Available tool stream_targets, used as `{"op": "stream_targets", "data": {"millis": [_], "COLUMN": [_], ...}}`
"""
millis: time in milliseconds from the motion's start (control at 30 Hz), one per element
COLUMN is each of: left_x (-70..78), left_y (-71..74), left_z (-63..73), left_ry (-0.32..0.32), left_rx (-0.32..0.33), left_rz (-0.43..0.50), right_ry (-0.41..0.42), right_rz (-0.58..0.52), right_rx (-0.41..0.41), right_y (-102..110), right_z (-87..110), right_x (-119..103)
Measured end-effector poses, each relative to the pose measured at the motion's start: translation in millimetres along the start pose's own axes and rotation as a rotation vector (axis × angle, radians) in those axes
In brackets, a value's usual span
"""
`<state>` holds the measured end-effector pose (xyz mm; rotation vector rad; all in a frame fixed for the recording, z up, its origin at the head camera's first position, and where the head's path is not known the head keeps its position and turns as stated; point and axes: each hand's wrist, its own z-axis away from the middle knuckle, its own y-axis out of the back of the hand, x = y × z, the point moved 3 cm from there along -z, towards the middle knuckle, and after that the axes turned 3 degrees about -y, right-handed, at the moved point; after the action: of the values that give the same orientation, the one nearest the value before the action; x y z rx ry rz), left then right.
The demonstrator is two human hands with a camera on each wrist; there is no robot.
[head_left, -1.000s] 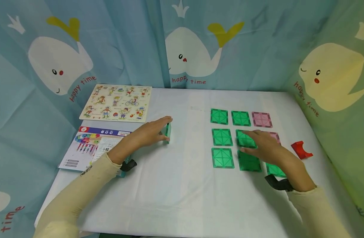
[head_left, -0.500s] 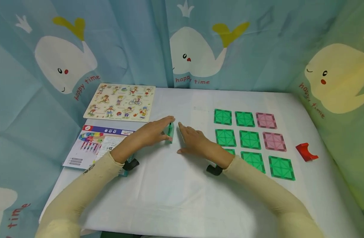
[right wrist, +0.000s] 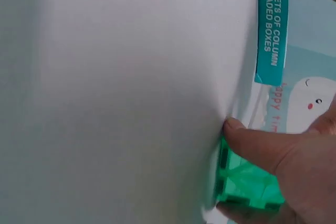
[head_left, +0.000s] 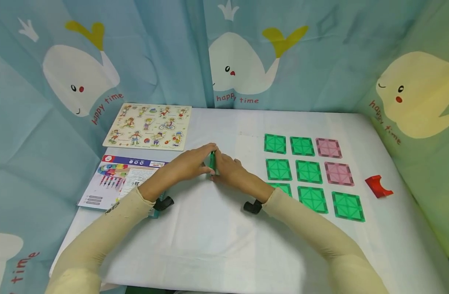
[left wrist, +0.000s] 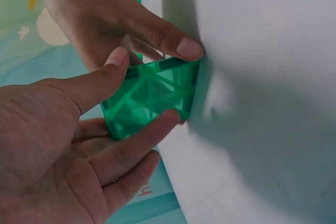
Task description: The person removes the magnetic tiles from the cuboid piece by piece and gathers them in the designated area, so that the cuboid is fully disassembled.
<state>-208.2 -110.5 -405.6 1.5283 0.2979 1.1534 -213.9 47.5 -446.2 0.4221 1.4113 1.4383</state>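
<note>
A translucent green magnetic tile (head_left: 212,160) stands on edge on the white table, between my two hands. My left hand (head_left: 189,164) grips it from the left; in the left wrist view the thumb and fingers lie on opposite sides of the green tile (left wrist: 149,98). From the right my right hand (head_left: 233,173) holds it, with the thumb at a lower corner near the tabletop in the right wrist view, where part of the green tile (right wrist: 249,182) is covered by the hand. Whether one tile or more is between the hands, I cannot tell.
Rows of green tiles (head_left: 309,171) and pink tiles (head_left: 338,174) lie flat at the right. Beyond them is a red curved piece (head_left: 378,187). A picture puzzle board (head_left: 147,126) and a printed box (head_left: 118,181) lie at the left. Patterned curtains (head_left: 173,53) surround the table.
My right hand has come left from above the laid-out tiles and met the upright green tile. The left hand has stayed nearly in place, holding it.
</note>
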Motion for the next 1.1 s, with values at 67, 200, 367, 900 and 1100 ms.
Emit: {"op": "stream_targets", "data": {"millis": [67, 200, 367, 900, 1100], "left_x": [0.0, -1.4, -7.9, -24.2, -24.5], "left_y": [0.6, 3.0, -0.4, -23.5, -25.3], "left_z": [0.7, 4.3, 9.6, 24.6, 26.5], "left_ry": [0.006, 0.020, 0.023, 0.139, 0.150], "left_rx": [-0.009, -0.014, -0.028, -0.176, -0.177], "left_rz": [0.022, 0.083, 0.128, 0.014, -0.017], "right_ry": [0.000, -0.006, 0.006, 0.075, 0.078], "right_rz": [-0.051, -0.143, -0.150, -0.119, -0.069], "right_rx": [-0.029, -0.072, -0.028, 0.064, 0.090], "right_y": [3.6, 14.3, 32.2, 27.8, 13.5], "right_z": [1.4, 9.5, 29.5, 107.5, 115.4], "right_x": [2.9, 12.4, 34.9, 83.7, 75.7]}}
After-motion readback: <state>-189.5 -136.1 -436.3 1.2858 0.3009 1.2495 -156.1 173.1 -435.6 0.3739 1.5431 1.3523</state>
